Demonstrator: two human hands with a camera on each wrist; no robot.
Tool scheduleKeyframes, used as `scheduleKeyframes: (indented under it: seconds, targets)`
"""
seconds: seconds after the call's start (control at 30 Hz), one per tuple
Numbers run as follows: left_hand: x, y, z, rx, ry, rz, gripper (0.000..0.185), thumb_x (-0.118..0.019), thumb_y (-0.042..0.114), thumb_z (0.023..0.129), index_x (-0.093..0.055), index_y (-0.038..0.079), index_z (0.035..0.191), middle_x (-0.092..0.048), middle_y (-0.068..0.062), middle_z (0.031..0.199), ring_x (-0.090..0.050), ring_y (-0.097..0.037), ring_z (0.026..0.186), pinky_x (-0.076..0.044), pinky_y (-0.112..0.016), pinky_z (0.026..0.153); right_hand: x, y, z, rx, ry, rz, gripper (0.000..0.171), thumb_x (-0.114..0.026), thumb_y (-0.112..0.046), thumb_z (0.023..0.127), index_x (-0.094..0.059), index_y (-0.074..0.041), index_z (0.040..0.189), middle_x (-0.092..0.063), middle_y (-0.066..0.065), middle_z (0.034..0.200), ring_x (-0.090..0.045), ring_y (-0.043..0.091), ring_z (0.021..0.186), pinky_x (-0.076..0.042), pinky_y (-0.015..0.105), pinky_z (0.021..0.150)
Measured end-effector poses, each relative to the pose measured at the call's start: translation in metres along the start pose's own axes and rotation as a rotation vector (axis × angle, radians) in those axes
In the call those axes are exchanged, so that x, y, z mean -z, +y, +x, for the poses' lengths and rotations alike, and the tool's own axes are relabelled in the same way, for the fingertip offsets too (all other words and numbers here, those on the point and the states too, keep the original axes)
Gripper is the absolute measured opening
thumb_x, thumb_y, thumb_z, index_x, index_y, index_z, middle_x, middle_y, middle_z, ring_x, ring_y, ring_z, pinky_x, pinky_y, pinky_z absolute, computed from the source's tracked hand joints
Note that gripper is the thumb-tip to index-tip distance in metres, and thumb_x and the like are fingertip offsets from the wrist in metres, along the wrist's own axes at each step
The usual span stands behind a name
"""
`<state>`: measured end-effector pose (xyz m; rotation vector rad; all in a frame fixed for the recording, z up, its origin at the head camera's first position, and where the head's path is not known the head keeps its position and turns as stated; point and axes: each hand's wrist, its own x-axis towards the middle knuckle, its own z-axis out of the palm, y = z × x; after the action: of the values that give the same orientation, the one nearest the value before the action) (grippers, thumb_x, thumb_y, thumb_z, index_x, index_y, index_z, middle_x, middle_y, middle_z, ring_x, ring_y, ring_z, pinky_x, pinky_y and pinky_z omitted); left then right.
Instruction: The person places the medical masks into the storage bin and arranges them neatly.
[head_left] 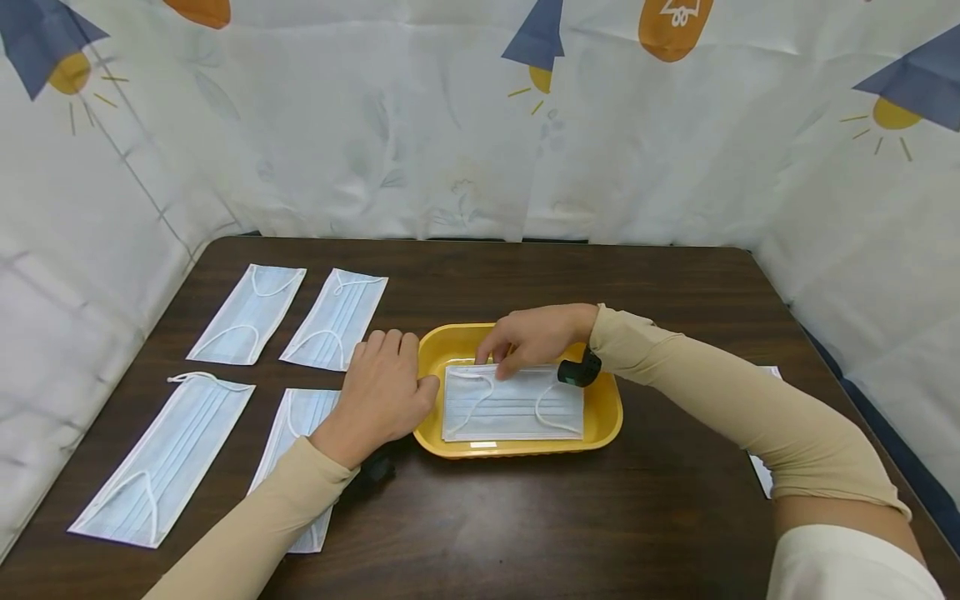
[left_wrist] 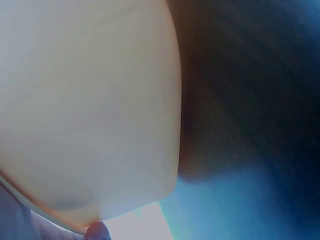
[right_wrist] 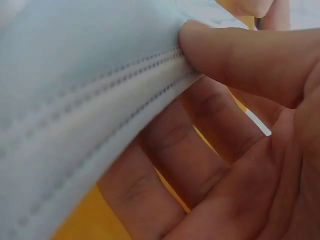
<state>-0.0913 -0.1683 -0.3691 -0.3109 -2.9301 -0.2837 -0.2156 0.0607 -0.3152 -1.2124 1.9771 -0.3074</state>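
A yellow plastic tray (head_left: 611, 417) stands at the middle of the table with a stack of light-blue face masks (head_left: 517, 408) lying in it. In the right wrist view, my right hand (head_left: 528, 337) pinches a mask (right_wrist: 100, 100) by its long edge, thumb on top and fingers beneath. How many masks lie under the thumb I cannot tell. My left hand (head_left: 386, 396) holds the tray's left rim, its thumb over the edge and its fingertips hidden. The left wrist view is mostly a blurred pale surface.
Left of the tray several masks lie apart: two at the back (head_left: 251, 317) (head_left: 337, 321), one at the front left (head_left: 165, 458) and one partly under the left forearm (head_left: 311, 408). A white item (head_left: 761, 477) at the right is mostly covered by the right arm. A printed curtain (head_left: 450, 125) hangs behind the brown table (head_left: 675, 517).
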Motion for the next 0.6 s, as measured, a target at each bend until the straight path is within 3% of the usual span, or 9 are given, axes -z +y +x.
scheduleKeyframes:
  seconds: [0.6]
  targets:
    - [0.0004,0.0003,0.0007,-0.013,0.005,0.001,0.032,-0.058,0.029,0.089,-0.056,-0.002,0.097,-0.048,-0.01,0.08,-0.04,-0.027,0.08,-0.03,-0.037,0.071,-0.0029,0.0017,0.0091,0.027,0.017,-0.054,0.016,-0.06,-0.02,0.104,-0.067,-0.021,0.118,-0.068,-0.006,0.094,-0.057,0.008,0.079,-0.046,0.025,0.078]
